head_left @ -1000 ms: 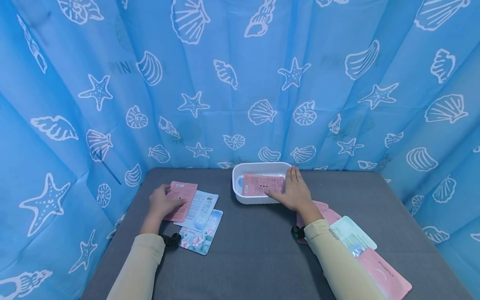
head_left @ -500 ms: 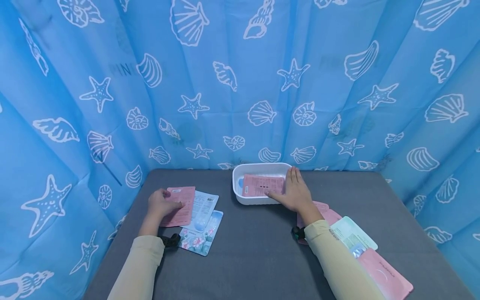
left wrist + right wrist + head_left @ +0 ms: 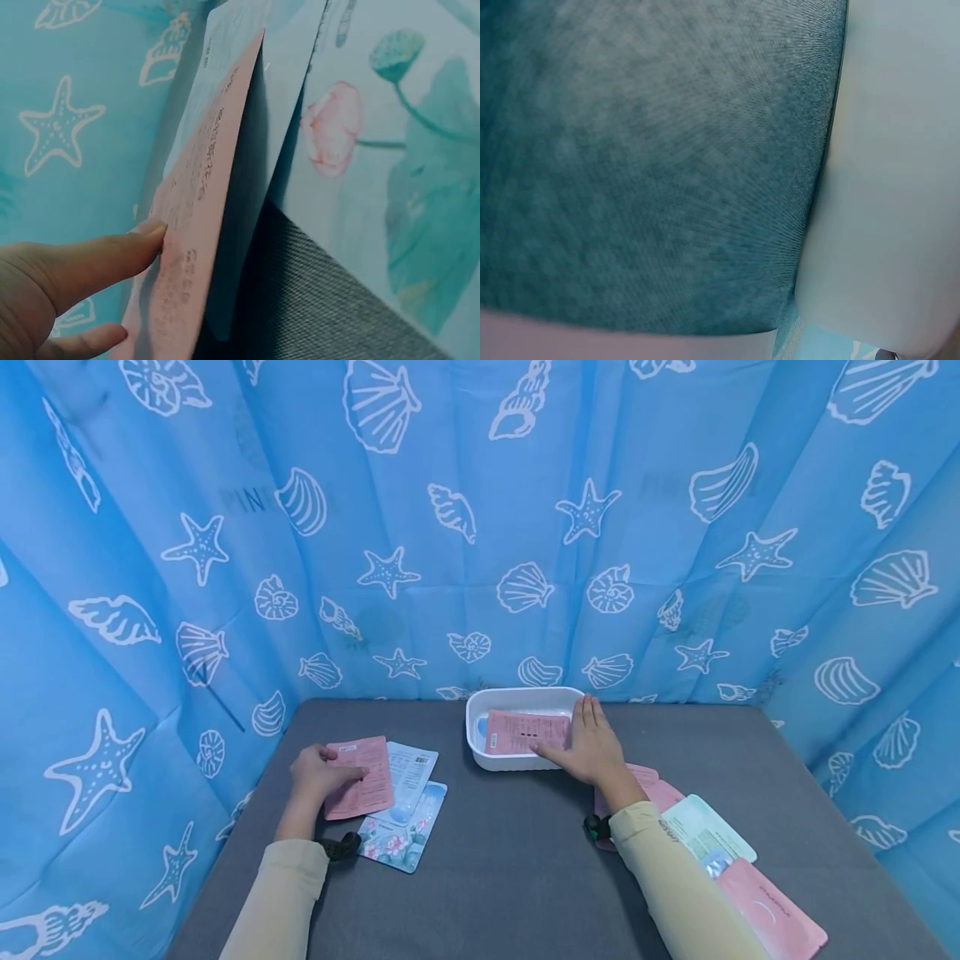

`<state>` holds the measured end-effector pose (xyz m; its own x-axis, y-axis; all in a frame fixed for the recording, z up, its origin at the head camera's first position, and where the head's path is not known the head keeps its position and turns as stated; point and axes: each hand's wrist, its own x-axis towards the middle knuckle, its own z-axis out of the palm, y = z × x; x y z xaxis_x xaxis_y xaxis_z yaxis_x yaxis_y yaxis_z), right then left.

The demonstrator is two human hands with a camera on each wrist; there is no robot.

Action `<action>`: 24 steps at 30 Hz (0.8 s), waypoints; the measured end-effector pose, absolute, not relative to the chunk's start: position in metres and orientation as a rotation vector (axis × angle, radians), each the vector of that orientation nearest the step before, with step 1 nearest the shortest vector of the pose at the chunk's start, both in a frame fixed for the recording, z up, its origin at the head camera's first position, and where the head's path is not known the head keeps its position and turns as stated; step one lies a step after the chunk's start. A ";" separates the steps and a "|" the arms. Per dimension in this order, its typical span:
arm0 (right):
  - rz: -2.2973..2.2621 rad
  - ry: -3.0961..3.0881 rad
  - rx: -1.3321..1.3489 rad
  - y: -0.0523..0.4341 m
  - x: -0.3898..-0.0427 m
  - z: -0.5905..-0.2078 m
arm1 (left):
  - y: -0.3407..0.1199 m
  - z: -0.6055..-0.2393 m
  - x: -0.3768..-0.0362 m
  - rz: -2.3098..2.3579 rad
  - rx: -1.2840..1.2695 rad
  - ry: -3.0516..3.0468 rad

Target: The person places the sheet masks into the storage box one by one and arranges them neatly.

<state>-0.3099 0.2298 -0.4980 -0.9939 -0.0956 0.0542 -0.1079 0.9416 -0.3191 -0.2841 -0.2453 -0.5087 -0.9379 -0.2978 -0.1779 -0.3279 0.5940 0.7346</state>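
Left hand at lower left of the frame pinches a pink sachet, its near edge lifted off the counter, thumb on top; right hand at centre lies flat, fingers straight, on the white tray's right rim, touching the pink sachet inside, gripping nothing.

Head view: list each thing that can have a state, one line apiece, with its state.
left hand: grips the pink packet, one edge lifted off the pile.
pink packet: tilted, partly raised.
white packet: flat, under the pink one.
floral packet: flat on the table.
right hand: fingers straight, resting on the tray's right rim.
white tray: upright, holds a pink sachet lying flat.
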 end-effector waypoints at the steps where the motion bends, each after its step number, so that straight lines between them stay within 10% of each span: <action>1: 0.507 -3.056 0.158 0.230 -0.310 -0.498 | -0.245 -0.508 -0.283 1.306 -0.557 2.769; 24: 0.500 -3.057 0.150 0.228 -0.311 -0.499 | -0.234 -0.496 -0.266 1.667 -0.489 2.678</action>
<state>-0.3111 0.2283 -0.4990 -0.9945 -0.0891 0.0550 -0.1020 0.9433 -0.3159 -0.2664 -0.2343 -0.4963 -0.9518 -0.2832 -0.1176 -0.2305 0.4079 0.8834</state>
